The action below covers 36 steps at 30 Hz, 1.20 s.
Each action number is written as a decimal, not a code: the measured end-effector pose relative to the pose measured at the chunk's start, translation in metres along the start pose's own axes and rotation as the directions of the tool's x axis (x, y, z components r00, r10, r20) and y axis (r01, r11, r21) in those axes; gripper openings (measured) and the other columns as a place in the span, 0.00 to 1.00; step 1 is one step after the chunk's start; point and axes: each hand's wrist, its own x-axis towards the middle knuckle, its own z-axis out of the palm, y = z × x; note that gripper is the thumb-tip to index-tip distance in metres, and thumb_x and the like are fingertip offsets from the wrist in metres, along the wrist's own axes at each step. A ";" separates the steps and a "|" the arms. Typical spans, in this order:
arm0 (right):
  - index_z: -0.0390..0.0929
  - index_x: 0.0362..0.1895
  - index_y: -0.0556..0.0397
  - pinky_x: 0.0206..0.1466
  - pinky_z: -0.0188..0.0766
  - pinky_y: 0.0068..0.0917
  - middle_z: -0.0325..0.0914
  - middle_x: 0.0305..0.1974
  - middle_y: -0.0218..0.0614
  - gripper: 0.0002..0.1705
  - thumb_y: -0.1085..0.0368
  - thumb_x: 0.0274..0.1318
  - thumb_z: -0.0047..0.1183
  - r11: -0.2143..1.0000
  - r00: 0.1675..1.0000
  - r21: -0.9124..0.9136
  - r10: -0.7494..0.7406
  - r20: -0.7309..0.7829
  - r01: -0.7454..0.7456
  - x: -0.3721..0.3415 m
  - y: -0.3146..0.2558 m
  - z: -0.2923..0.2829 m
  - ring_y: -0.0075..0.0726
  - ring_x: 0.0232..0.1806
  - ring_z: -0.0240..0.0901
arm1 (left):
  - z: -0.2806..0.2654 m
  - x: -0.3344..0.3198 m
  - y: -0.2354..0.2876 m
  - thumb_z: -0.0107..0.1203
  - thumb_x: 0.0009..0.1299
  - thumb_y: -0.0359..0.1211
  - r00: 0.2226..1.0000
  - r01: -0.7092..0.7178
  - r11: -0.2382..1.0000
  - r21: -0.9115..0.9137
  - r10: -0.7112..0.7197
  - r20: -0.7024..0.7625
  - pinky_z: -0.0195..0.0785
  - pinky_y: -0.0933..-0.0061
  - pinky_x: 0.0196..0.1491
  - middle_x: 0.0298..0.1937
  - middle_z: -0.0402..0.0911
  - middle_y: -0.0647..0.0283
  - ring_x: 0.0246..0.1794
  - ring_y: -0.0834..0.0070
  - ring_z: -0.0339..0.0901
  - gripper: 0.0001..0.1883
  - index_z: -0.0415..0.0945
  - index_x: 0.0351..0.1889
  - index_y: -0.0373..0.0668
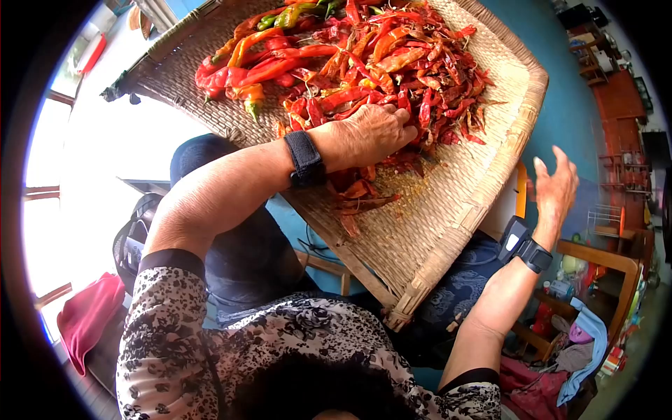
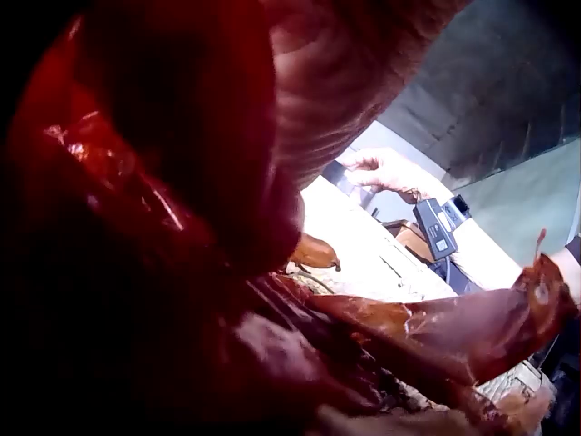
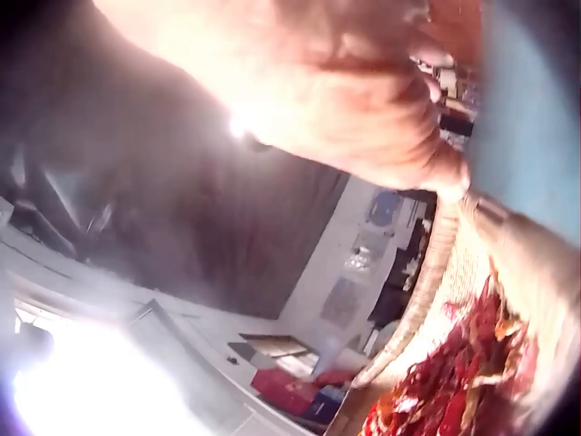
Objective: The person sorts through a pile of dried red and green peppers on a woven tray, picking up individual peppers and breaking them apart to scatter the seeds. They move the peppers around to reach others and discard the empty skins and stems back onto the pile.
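Note:
In the head view, a broad woven tray (image 1: 448,203) carries a heap of dried red chili peppers (image 1: 427,77). My left hand (image 1: 371,136) is down on the near side of the heap with its fingers bent; the fingertips are hidden, and I cannot tell whether they pinch a chili. Close to the left wrist camera lie shiny dried chilies (image 2: 427,331), just under the palm. Past the tray's right edge, my right hand (image 1: 556,189) is raised in the air, thumb and fingers apart, with nothing seen in it. Fresher red peppers (image 1: 266,70) and a few green ones (image 1: 297,14) lie at the far left.
Small yellow seeds (image 1: 406,185) are scattered on the weave near the front. The tray lies tilted above the person's lap, over a wooden bar (image 1: 325,262). A wooden chair (image 1: 602,259) with cloths stands at right; a pink cloth (image 1: 87,318) hangs at left.

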 end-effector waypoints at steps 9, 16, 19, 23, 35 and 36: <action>0.76 0.47 0.55 0.50 0.70 0.38 0.78 0.44 0.49 0.15 0.65 0.57 0.53 0.582 0.671 0.700 -0.714 0.198 0.413 -0.027 -0.130 0.022 0.51 0.45 0.75 | 0.002 -0.003 -0.003 0.48 0.64 0.28 0.998 -0.024 1.000 -0.002 0.024 -0.060 0.71 0.63 0.34 0.35 0.71 0.55 0.34 0.60 0.76 0.09 0.69 0.41 0.38; 0.79 0.39 0.56 0.39 0.70 0.39 0.77 0.33 0.47 0.08 0.68 0.56 0.53 0.510 0.684 0.738 -0.723 0.090 0.442 -0.024 -0.140 0.023 0.50 0.34 0.76 | -0.016 -0.012 -0.008 0.51 0.62 0.27 0.999 0.024 0.958 -0.287 -0.035 -0.033 0.72 0.60 0.36 0.34 0.74 0.52 0.35 0.54 0.76 0.07 0.69 0.37 0.35; 0.80 0.36 0.56 0.30 0.69 0.26 0.79 0.32 0.36 0.06 0.70 0.54 0.57 0.461 0.760 0.838 -0.644 0.091 0.290 -0.024 -0.130 0.014 0.28 0.26 0.74 | -0.031 -0.014 -0.013 0.50 0.66 0.29 0.995 0.035 0.933 -0.358 -0.065 -0.072 0.71 0.58 0.36 0.30 0.75 0.51 0.34 0.53 0.76 0.05 0.70 0.36 0.36; 0.80 0.38 0.57 0.33 0.70 0.21 0.78 0.33 0.29 0.07 0.68 0.56 0.56 0.491 0.869 0.855 -0.483 0.110 0.165 -0.018 -0.107 -0.006 0.21 0.31 0.74 | -0.035 -0.010 -0.015 0.51 0.67 0.30 0.985 0.108 0.926 -0.361 -0.149 -0.087 0.72 0.59 0.35 0.32 0.76 0.54 0.35 0.54 0.78 0.05 0.72 0.36 0.39; 0.79 0.45 0.52 0.44 0.72 0.35 0.81 0.37 0.41 0.15 0.57 0.58 0.54 0.981 0.945 -0.023 0.191 0.265 -0.191 0.000 0.012 0.003 0.38 0.37 0.80 | -0.016 0.002 -0.013 0.49 0.63 0.25 0.998 0.030 0.970 -0.241 -0.040 -0.040 0.74 0.60 0.32 0.33 0.77 0.53 0.33 0.54 0.79 0.09 0.71 0.42 0.40; 0.78 0.45 0.52 0.45 0.72 0.34 0.81 0.39 0.41 0.15 0.58 0.58 0.54 0.982 0.993 0.187 -0.035 0.116 0.012 -0.001 0.017 0.017 0.38 0.39 0.79 | -0.015 0.004 -0.012 0.49 0.65 0.25 0.996 0.070 0.960 -0.272 -0.080 -0.027 0.72 0.58 0.30 0.30 0.76 0.54 0.30 0.53 0.78 0.08 0.69 0.42 0.40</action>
